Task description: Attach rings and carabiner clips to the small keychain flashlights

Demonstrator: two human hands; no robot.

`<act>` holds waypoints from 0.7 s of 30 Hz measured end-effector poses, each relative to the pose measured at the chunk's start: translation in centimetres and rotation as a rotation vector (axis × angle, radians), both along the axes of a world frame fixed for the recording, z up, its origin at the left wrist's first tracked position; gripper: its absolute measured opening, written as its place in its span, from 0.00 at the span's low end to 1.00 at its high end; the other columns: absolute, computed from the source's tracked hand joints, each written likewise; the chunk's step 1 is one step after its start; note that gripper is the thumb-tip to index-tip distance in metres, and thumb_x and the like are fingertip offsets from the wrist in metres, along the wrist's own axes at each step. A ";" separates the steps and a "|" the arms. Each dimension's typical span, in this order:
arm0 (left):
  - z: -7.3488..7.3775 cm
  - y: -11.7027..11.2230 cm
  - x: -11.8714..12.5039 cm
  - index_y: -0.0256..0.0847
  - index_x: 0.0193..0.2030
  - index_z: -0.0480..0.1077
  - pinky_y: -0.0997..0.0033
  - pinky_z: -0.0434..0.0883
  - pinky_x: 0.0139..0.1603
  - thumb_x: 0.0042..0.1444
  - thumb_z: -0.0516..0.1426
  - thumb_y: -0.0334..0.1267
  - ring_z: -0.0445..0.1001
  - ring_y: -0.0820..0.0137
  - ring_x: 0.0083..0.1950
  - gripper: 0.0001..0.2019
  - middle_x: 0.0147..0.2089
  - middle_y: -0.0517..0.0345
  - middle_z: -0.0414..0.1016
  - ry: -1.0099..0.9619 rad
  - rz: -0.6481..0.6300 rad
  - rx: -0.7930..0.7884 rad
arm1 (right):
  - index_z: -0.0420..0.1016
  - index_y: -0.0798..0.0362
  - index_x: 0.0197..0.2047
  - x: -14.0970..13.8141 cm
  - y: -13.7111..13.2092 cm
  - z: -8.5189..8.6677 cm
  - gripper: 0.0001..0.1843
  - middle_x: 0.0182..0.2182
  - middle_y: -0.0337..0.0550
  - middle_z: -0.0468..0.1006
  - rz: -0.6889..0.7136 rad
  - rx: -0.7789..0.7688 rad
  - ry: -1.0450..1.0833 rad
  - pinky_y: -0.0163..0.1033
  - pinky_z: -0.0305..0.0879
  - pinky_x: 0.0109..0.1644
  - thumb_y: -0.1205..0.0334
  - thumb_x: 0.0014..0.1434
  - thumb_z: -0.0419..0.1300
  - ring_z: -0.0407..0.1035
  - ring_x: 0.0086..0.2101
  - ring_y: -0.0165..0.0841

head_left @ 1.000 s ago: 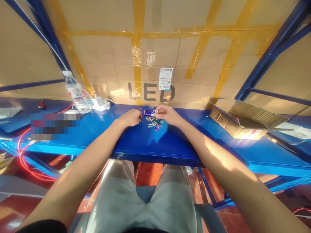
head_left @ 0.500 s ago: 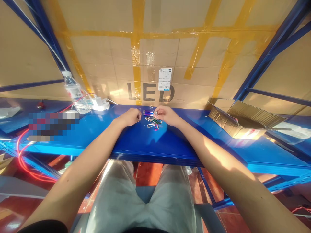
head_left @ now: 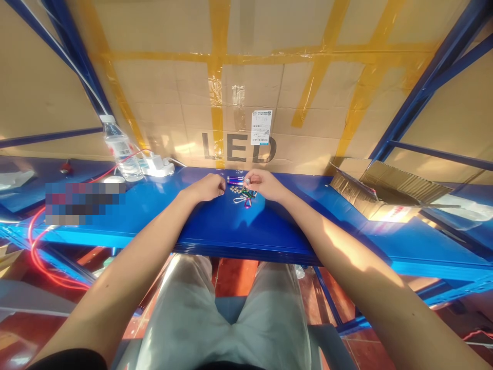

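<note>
My left hand rests low over the blue tabletop, its fingers curled closed; whatever they may hold is hidden. To its right, my right hand pinches a small round silvery piece between thumb and fingertips. Between the hands lie shiny purple-blue metal tubes, touching or close to the right fingertips. Just in front of them is a small heap of silvery bits, with carabiner-like clips in silver, green and purple.
A large taped cardboard box stands upright behind the table. On the left are a water bottle, a white power strip and a red cable. An open cardboard carton sits at right, near blue frame posts.
My left hand has shifted very slightly right, and a small glint below its fingertips no longer shows. My right hand keeps its pinch on the silvery piece in the same place.
</note>
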State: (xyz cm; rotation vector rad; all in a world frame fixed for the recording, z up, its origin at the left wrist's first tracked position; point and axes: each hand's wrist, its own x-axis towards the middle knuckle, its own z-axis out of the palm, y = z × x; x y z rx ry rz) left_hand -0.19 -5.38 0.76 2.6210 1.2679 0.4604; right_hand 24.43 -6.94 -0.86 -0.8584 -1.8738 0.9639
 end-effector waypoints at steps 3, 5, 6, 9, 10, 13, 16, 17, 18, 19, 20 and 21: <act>-0.1 -0.4 0.9 0.40 0.35 0.74 0.67 0.69 0.40 0.54 0.57 0.32 0.74 0.66 0.36 0.04 0.36 0.56 0.79 -0.230 -0.036 0.116 | 0.72 0.52 0.34 0.0 0.1 -0.1 0.10 0.29 0.37 0.75 -0.019 0.004 0.002 0.42 0.65 0.42 0.67 0.45 0.63 0.69 0.33 0.34; -0.1 -1.0 1.9 0.40 0.36 0.73 0.68 0.68 0.38 0.56 0.57 0.31 0.71 0.68 0.33 0.03 0.34 0.57 0.76 -0.351 -0.064 0.197 | 0.72 0.52 0.34 0.0 0.2 -0.2 0.10 0.28 0.36 0.75 -0.035 0.002 -0.003 0.42 0.64 0.41 0.67 0.45 0.63 0.69 0.32 0.34; -0.1 -1.3 2.4 0.40 0.35 0.73 0.68 0.68 0.37 0.57 0.57 0.31 0.70 0.69 0.33 0.03 0.34 0.58 0.75 -0.391 -0.081 0.246 | 0.72 0.51 0.34 0.0 0.2 -0.3 0.10 0.28 0.36 0.74 -0.040 0.001 -0.007 0.41 0.64 0.40 0.66 0.45 0.63 0.69 0.32 0.34; -0.2 -2.1 3.7 0.40 0.36 0.74 0.69 0.67 0.37 0.58 0.58 0.29 0.68 0.71 0.32 0.04 0.33 0.59 0.73 -0.443 -0.150 0.344 | 0.71 0.51 0.34 -0.2 0.1 -0.3 0.10 0.27 0.35 0.73 -0.043 0.018 -0.029 0.40 0.62 0.39 0.64 0.45 0.63 0.67 0.31 0.33; -0.2 -2.3 4.0 0.40 0.36 0.74 0.69 0.67 0.37 0.59 0.58 0.28 0.68 0.71 0.32 0.05 0.33 0.59 0.73 -0.449 -0.176 0.356 | 0.70 0.51 0.34 -0.2 0.1 -0.3 0.10 0.26 0.34 0.72 -0.044 0.028 -0.037 0.40 0.61 0.38 0.63 0.46 0.64 0.66 0.30 0.32; -0.3 -2.6 4.4 0.40 0.36 0.74 0.69 0.68 0.39 0.60 0.58 0.28 0.69 0.70 0.34 0.06 0.34 0.58 0.73 -0.459 -0.229 0.370 | 0.69 0.51 0.33 -0.3 -0.1 -0.3 0.11 0.26 0.34 0.71 -0.040 0.043 -0.056 0.39 0.60 0.38 0.59 0.47 0.65 0.65 0.30 0.32; -0.3 -2.5 4.3 0.40 0.36 0.75 0.69 0.69 0.41 0.60 0.58 0.27 0.70 0.70 0.35 0.06 0.35 0.58 0.74 -0.461 -0.231 0.380 | 0.69 0.51 0.34 -0.3 -0.1 -0.3 0.12 0.26 0.34 0.71 -0.033 0.047 -0.053 0.40 0.61 0.38 0.58 0.48 0.65 0.66 0.31 0.33; -0.3 -2.4 4.2 0.40 0.36 0.75 0.69 0.69 0.41 0.60 0.58 0.27 0.70 0.70 0.35 0.06 0.35 0.58 0.74 -0.462 -0.230 0.379 | 0.69 0.51 0.34 -0.3 -0.1 -0.3 0.12 0.27 0.35 0.71 -0.032 0.048 -0.047 0.40 0.62 0.39 0.58 0.47 0.65 0.66 0.32 0.33; -0.4 -2.3 4.2 0.40 0.37 0.75 0.68 0.69 0.41 0.60 0.58 0.27 0.70 0.70 0.34 0.06 0.35 0.58 0.74 -0.464 -0.231 0.376 | 0.69 0.51 0.34 -0.3 -0.1 -0.3 0.12 0.27 0.35 0.72 -0.032 0.048 -0.041 0.40 0.62 0.39 0.58 0.47 0.66 0.67 0.32 0.33; -0.4 -2.3 4.2 0.40 0.37 0.76 0.68 0.69 0.41 0.60 0.59 0.27 0.70 0.70 0.34 0.06 0.35 0.58 0.73 -0.467 -0.233 0.372 | 0.70 0.51 0.34 -0.3 -0.1 -0.3 0.12 0.27 0.34 0.72 -0.031 0.046 -0.034 0.40 0.62 0.39 0.59 0.47 0.66 0.67 0.32 0.33; -0.4 -2.2 4.2 0.41 0.37 0.76 0.68 0.69 0.41 0.60 0.59 0.27 0.70 0.70 0.34 0.06 0.34 0.58 0.73 -0.472 -0.233 0.369 | 0.70 0.51 0.34 -0.3 -0.1 -0.2 0.12 0.26 0.34 0.72 -0.031 0.042 -0.028 0.39 0.63 0.39 0.59 0.47 0.66 0.68 0.32 0.33; -0.5 -2.2 4.2 0.41 0.37 0.76 0.68 0.69 0.41 0.59 0.59 0.27 0.70 0.70 0.34 0.06 0.34 0.59 0.72 -0.478 -0.230 0.365 | 0.70 0.51 0.34 -0.4 -0.1 -0.2 0.12 0.26 0.34 0.72 -0.029 0.035 -0.018 0.40 0.63 0.39 0.59 0.47 0.67 0.68 0.32 0.33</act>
